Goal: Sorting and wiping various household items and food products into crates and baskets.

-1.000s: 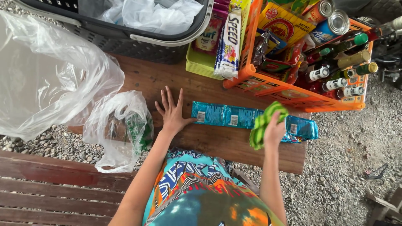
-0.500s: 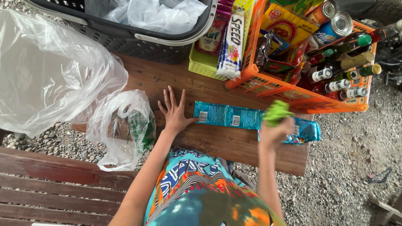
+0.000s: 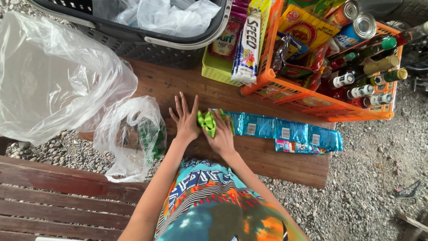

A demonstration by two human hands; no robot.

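Both hands together now, right hand (image 3: 221,135) brought green packet (image 3: 207,122) beside left hand (image 3: 187,120)

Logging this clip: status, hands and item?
Left hand flat on wooden table. Right hand pressing green cloth at teal packet strip end. Nothing obstructing.

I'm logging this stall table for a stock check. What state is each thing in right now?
left hand: flat on the wooden table, fingers spread
right hand: pressing the green cloth
green cloth: bunched, on the strip's left end
teal sachet strip: lying flat, stretched out
orange crate: full
dark basket: holds crumpled bags
clear plastic bag: open, slumped
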